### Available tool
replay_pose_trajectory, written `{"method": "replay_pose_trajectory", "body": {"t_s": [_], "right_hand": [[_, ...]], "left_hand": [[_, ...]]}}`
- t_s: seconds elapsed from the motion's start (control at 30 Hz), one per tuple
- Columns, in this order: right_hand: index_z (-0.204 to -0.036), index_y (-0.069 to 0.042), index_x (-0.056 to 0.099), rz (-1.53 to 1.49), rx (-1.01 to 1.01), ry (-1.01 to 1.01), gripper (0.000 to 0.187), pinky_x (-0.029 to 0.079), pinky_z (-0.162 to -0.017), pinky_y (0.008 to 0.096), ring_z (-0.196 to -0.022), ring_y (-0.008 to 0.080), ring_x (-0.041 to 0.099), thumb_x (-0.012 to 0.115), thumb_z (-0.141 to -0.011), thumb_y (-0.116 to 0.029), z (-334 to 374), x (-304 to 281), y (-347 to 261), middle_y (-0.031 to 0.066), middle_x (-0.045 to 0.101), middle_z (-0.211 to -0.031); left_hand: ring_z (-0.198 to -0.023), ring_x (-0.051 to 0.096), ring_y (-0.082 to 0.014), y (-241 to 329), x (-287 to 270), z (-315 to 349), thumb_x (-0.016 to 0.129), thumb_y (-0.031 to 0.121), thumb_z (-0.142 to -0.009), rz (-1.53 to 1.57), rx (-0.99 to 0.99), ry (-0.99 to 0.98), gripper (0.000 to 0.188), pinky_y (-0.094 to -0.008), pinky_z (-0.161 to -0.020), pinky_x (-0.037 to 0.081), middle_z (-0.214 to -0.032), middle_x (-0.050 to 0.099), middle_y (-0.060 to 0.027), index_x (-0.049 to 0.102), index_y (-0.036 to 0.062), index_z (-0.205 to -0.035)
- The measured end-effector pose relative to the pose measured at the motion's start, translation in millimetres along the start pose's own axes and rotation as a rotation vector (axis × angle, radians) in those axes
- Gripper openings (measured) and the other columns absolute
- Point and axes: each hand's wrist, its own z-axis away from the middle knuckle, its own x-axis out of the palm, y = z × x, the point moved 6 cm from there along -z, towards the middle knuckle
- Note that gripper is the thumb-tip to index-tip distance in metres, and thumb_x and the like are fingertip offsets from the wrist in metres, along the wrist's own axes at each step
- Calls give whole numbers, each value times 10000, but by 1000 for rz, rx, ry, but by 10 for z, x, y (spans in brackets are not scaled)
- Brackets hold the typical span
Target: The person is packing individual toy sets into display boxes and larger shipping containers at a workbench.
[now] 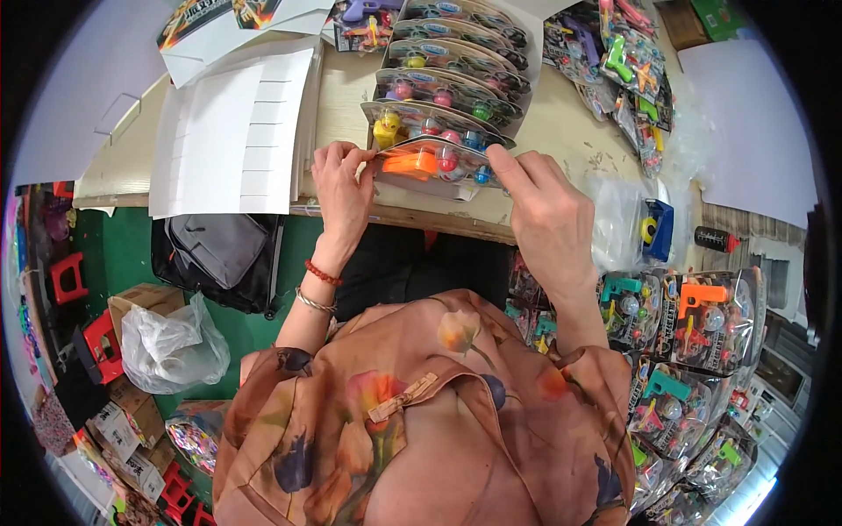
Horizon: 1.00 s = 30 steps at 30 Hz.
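At the near edge of the table [346,101], head view: one blister pack [444,167] with orange toy pistol [410,165], foremost of a row of similar packs [438,81]. Left hand [342,191]: grip pinching the pack's left end. Right hand [551,210]: thumb against its right end; finger closure cannot be told. Handling, by judgement: light, stiffish, slick, easily dented; best held by flat side edges.

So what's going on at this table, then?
A person is holding a toy pack at the table's near edge, left hand at one end and right hand at the other. An orange toy shows inside. Just beyond stands a row of similar packs. White sheets lie to the left.
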Motion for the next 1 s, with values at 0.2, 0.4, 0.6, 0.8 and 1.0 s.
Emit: {"method": "replay_pose_trajectory", "body": {"t_s": [0.2,0.4,0.6,0.8,1.0], "right_hand": [[-1049,-92,554,60,-82,-70,349,489,-539,325,-734,214,564,553,-707,-19,-99,-12,-5,52,495,-775],[-1007,-92,535,88,-56,-83,311,493,-531,322,-732,219,565,563,-705,-28,-95,16,-63,55,486,-766],[-971,-88,520,125,-30,-85,278,502,-530,316,-724,214,566,571,-706,-22,-144,37,-77,52,481,-760],[-939,-83,515,151,-57,-103,242,506,-531,295,-724,192,567,573,-707,-46,-168,54,-105,41,487,-763],[-949,-75,541,172,-167,-110,241,498,-559,276,-723,180,558,557,-709,-71,-234,133,-270,37,501,-768]], "left_hand": [[-883,488,-288,-71,90,89,628,-8,-715,128,-136,-23,221,-390,-788,399,-940,494,-106,561,30,-922],[-833,497,-253,-138,207,138,573,-70,-725,373,-302,-77,237,-327,-704,441,-911,469,-124,544,-10,-952],[-785,497,-219,-87,159,181,557,-71,-739,397,-235,39,304,-317,-688,445,-945,471,-111,551,15,-1031],[-798,507,-213,-81,150,169,549,-58,-747,384,-281,-8,324,-308,-699,451,-963,478,-113,545,26,-1060],[-846,532,-211,-152,171,179,578,-18,-788,380,-170,-22,279,-303,-741,462,-982,493,-117,522,17,-1060]]}}
